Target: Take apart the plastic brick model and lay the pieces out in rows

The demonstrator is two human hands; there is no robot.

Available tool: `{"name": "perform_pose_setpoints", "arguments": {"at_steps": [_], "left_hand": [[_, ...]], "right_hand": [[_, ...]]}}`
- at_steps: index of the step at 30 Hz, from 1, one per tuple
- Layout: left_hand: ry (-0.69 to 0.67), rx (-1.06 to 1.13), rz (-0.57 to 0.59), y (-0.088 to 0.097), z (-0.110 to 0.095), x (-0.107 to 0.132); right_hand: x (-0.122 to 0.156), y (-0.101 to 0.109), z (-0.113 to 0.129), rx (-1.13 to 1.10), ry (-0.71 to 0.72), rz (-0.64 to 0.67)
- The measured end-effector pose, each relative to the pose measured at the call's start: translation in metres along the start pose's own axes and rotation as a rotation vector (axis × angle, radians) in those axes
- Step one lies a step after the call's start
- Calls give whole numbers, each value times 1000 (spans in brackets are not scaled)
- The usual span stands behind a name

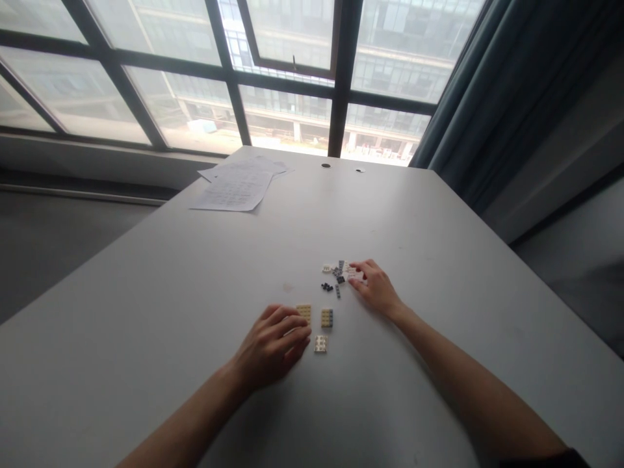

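Observation:
Small building-brick plates lie on a white table (146, 312). My left hand (273, 344) rests palm down with curled fingers on a tan plate (304, 312), holding it against the table. Beside it lie a tan plate with a grey piece on it (327, 317) and a small cream plate (320, 343). My right hand (373, 286) reaches into a loose pile of small grey, black and cream pieces (336, 276), its fingertips pinched on a white piece (355, 275) at the pile's right edge.
Several printed paper sheets (238, 185) lie at the table's far left. Two round cable holes (325, 165) sit near the far edge. Beyond it is a large window with dark frames (341, 78); a grey-blue curtain (487, 91) hangs at the right.

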State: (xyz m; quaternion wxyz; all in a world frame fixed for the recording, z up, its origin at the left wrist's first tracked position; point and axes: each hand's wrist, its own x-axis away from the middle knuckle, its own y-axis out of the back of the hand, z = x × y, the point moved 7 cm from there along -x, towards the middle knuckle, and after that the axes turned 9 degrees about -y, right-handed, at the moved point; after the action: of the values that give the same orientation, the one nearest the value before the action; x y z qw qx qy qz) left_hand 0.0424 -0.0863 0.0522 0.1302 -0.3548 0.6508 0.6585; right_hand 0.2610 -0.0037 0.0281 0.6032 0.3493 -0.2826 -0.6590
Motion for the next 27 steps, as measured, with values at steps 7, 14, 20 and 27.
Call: {"name": "perform_pose_setpoints", "arguments": {"at_steps": [7,14,20,27], "left_hand": [[3,-2,-2,1,3,1],[13,5,-7,2,4,2],[17,25,-8,3,4,2],[12,19,-13,2,3,1]], "right_hand": [[-42,-9,3,106,-52,47],[-51,-20,7,174,-86,56],[-53,-18,8,156,-89,27],[-51,-16,13,58,-81,-26]]}}
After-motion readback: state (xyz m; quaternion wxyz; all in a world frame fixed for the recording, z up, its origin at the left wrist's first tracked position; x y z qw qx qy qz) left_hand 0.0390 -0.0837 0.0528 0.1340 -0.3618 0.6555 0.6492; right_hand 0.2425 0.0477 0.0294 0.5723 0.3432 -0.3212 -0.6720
